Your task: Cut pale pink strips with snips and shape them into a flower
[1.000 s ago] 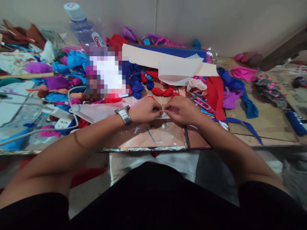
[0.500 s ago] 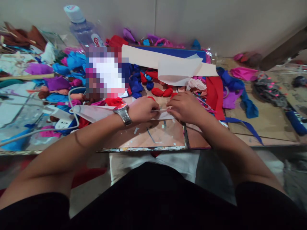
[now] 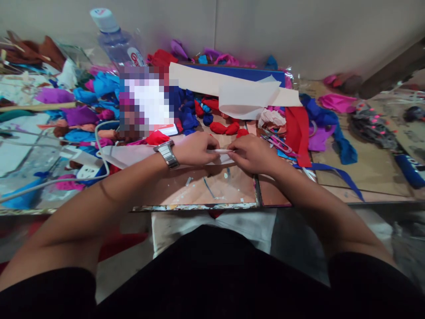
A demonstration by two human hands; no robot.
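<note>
A thin white sheet, paper or cloth, stretches across the table under my left wrist and between my hands. My left hand, below a metal watch, pinches its upper edge with thumb and forefinger. Close by on the right, the fingertips of my right hand are closed on the same edge. Between the two pinches the edge looks narrow, folded or rolled. Small red cloth bundles lie just beyond my hands. Pink-handled scissors rest beside my right hand.
A cream strip and a translucent white sheet lie at the back. A red strip hangs at right. A bottle, a white cable and coloured scraps crowd the left. The board's front edge faces me.
My right hand's fingers have drawn in to a tighter pinch and shifted slightly left, uncovering the scissors. My left hand has turned a little. The edge between them looks more folded.
</note>
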